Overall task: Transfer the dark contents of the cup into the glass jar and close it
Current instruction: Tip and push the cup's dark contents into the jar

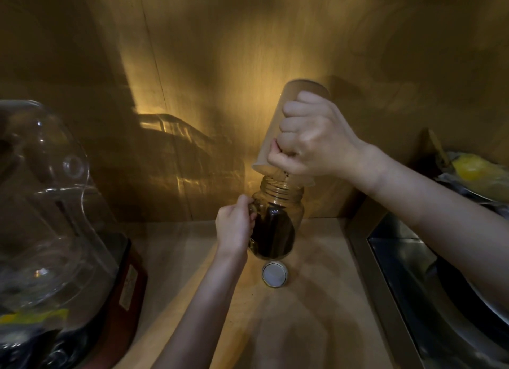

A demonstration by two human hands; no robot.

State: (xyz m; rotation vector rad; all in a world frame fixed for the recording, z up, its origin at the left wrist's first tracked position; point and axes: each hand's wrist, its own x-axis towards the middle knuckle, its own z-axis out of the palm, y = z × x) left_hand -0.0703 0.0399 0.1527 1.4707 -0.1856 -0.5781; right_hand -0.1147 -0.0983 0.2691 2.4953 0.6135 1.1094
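Observation:
A glass jar (pixel 278 225) stands on the wooden counter, lidless, filled with dark contents up to about its shoulder. My left hand (pixel 235 227) grips the jar's left side. Directly above, a tan paper cup (pixel 271 137) is tipped almost upside down, its rim resting over the jar's mouth. My right hand (pixel 311 137) is wrapped around the cup's side. The jar's lid (pixel 275 273), round with a pale inside, lies on the counter just in front of the jar.
A large clear blender jug (pixel 44 203) on a dark red base (pixel 121 294) fills the left. A steel sink (pixel 429 289) lies to the right, with a plate of yellow scraps (pixel 476 170) behind it. A wooden wall (pixel 220 66) backs the counter.

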